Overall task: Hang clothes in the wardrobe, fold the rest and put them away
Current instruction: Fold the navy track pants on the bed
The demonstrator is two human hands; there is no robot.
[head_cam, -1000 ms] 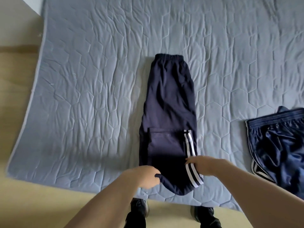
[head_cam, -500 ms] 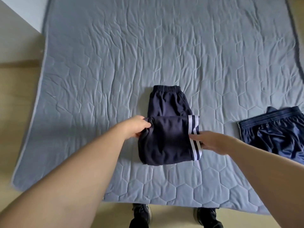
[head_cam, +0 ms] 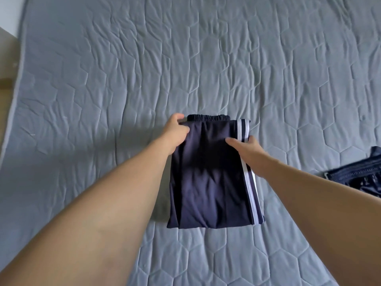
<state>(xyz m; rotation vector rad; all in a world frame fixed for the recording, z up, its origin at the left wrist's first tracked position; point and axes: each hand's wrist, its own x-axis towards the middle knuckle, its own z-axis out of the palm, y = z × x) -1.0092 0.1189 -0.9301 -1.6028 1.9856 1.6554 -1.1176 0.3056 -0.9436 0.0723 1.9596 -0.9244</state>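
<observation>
Navy track pants (head_cam: 210, 182) with white side stripes lie folded into a compact rectangle on the grey quilted mattress (head_cam: 123, 79). The elastic waistband peeks out at the far edge, and the stripes run down the right edge. My left hand (head_cam: 175, 133) grips the top layer at its far left corner, next to the waistband. My right hand (head_cam: 245, 151) holds the same layer on the striped right side, thumb lying on top of the fabric. Both forearms reach in from the near edge.
A second dark blue shiny garment (head_cam: 360, 178), unfolded, lies at the right edge of the mattress. A strip of wooden floor (head_cam: 5, 89) shows past the mattress's left edge.
Both hands carried the lower half of the pants away from me and laid it over the upper half. The fold now reaches the waistband, so the long strip has become a short rectangle.
</observation>
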